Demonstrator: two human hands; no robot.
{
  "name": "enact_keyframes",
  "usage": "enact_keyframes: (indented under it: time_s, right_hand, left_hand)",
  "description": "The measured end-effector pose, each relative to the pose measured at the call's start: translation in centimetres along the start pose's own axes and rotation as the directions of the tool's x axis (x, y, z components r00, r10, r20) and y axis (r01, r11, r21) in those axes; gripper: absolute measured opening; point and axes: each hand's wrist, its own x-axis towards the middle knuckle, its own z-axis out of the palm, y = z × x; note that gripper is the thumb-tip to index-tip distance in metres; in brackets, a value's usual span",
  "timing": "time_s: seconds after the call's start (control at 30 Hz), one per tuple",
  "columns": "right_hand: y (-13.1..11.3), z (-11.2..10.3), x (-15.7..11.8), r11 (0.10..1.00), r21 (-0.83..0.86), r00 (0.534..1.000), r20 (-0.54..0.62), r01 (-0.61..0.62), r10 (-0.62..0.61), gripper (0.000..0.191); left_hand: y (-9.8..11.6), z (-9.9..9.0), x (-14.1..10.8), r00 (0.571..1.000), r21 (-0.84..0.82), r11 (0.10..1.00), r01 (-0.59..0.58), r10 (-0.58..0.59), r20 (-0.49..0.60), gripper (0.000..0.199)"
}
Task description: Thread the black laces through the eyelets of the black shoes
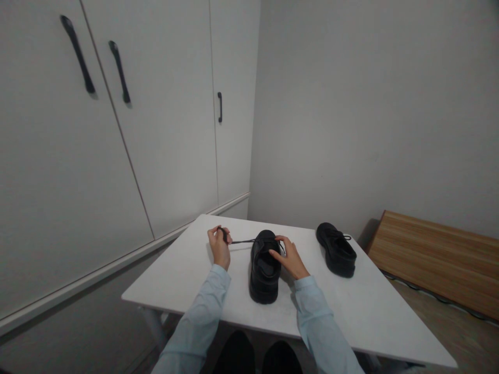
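Observation:
A black lace-up shoe [264,289] stands upright on the white table [307,317], its heel towards me and its toe pointing away. To its left, my left hand [220,250] is closed around a black shoelace [243,241], with some of the lace bunched at the fingers. The lace runs nearly straight from that hand to the front of the shoe. My right hand [291,258] pinches the right side of the shoe near the tongue, thumb by the opening and fingers by the eyelets. Fingertips there are partly hidden.
A second black shoe [338,253], its lace tied, stands at the table's right side near the far edge. White cabinets [171,130] with dark handles rise on the left. Beyond the table's right edge is a wooden-topped surface [436,259], with a grey wall [370,114] behind.

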Motion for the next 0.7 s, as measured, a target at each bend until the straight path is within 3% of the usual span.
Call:
enact_keyframes:
  time_s: [0.13, 0.3, 0.43, 0.57, 0.7]
  right_hand:
    - [0.1, 0.0, 0.0, 1.000, 0.002, 1.000, -0.012, 0.016, -0.016, 0.043]
    - [0.5, 0.2, 0.0, 1.000, -0.004, 0.999, -0.026, 0.024, -0.024, 0.043]
    - [0.8, 0.3, 0.1, 0.999, -0.032, 0.998, -0.043, 0.032, -0.034, 0.043]
    - [0.9, 0.4, 0.2, 0.997, -0.069, 0.998, -0.047, 0.036, -0.039, 0.045]
    - [0.9, 0.4, 0.1, 0.996, -0.090, 0.998, -0.058, 0.030, -0.035, 0.045]
  left_hand:
    - [0.3, 0.1, -0.2, 0.995, 0.062, 0.994, -0.094, 0.095, -0.025, 0.017]
    - [0.5, 0.1, -0.2, 0.991, 0.109, 0.988, -0.109, 0.116, -0.064, 0.014]
    - [0.4, -0.1, -0.4, 0.985, 0.274, 0.947, -0.167, 0.172, 0.005, 0.009]
    - [0.5, -0.1, -1.0, 0.944, 0.548, 0.774, -0.318, 0.206, 0.257, 0.010]
    - [0.5, 0.2, -1.9, 0.869, 0.760, 0.481, -0.437, 0.007, 0.495, 0.021]
